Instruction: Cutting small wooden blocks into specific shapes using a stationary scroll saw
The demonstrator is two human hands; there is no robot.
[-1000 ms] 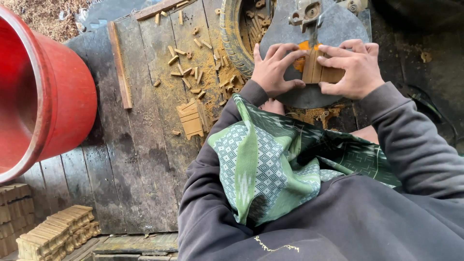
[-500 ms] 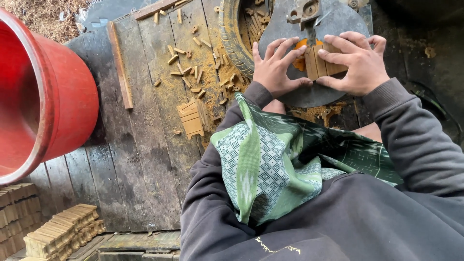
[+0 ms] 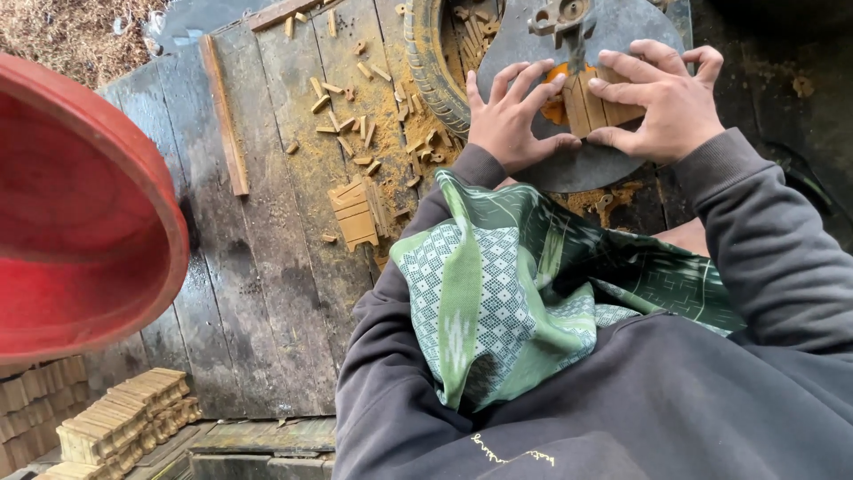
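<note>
At the upper right of the frame, the left hand (image 3: 508, 120) and right hand (image 3: 662, 102) both grasp a small wooden block (image 3: 597, 100), pressing it flat on a grey metal plate (image 3: 569, 169). A red tub (image 3: 84, 213) fills the left.

- A small bundle of wooden strips (image 3: 597, 100) is pressed flat on a grey metal plate (image 3: 622, 27) by the left hand (image 3: 513, 120) and the right hand (image 3: 662, 98).
- A green patterned cloth (image 3: 515, 293) is draped over the lap.
- Wood offcuts (image 3: 360, 133) are scattered over the dark plank floor (image 3: 267, 293).
- A red tub (image 3: 80, 213) is seen at the left, with stacked wooden pieces (image 3: 124, 422) below it.
</note>
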